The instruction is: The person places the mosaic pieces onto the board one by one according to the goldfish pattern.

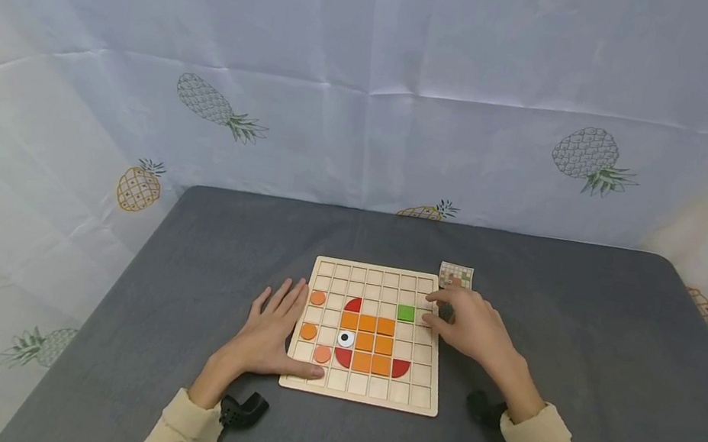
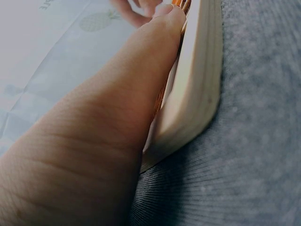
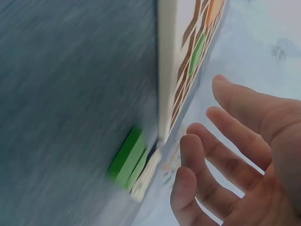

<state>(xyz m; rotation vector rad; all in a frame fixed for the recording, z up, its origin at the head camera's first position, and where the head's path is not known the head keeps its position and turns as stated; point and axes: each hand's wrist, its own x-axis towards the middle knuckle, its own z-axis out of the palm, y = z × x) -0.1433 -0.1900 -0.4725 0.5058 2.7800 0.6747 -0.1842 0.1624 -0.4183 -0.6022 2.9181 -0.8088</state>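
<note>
A wooden grid board (image 1: 360, 401) lies on the table. My left hand (image 1: 266, 335) rests along its left edge, fingers spread and straight, with the thumb over the lower left corner. My right hand (image 1: 470, 324) hovers at the board's right edge; thumb and fingers stand apart with nothing between them. Near the fingertips, a green square (image 1: 406, 313) sits in a cell. Orange squares (image 1: 365, 342) form a block in the middle, beside a white eye piece (image 1: 345, 338). Red quarter-round pieces (image 1: 400, 369) and orange discs (image 1: 318, 298) occupy other cells.
Behind the board's far right corner lies a small pattern card (image 1: 457, 271). Loose green pieces (image 3: 127, 157) lie on the table by it, hidden by my right hand in the head view. A pineapple-print cloth (image 1: 367, 138) hangs behind the dark table (image 1: 241, 234).
</note>
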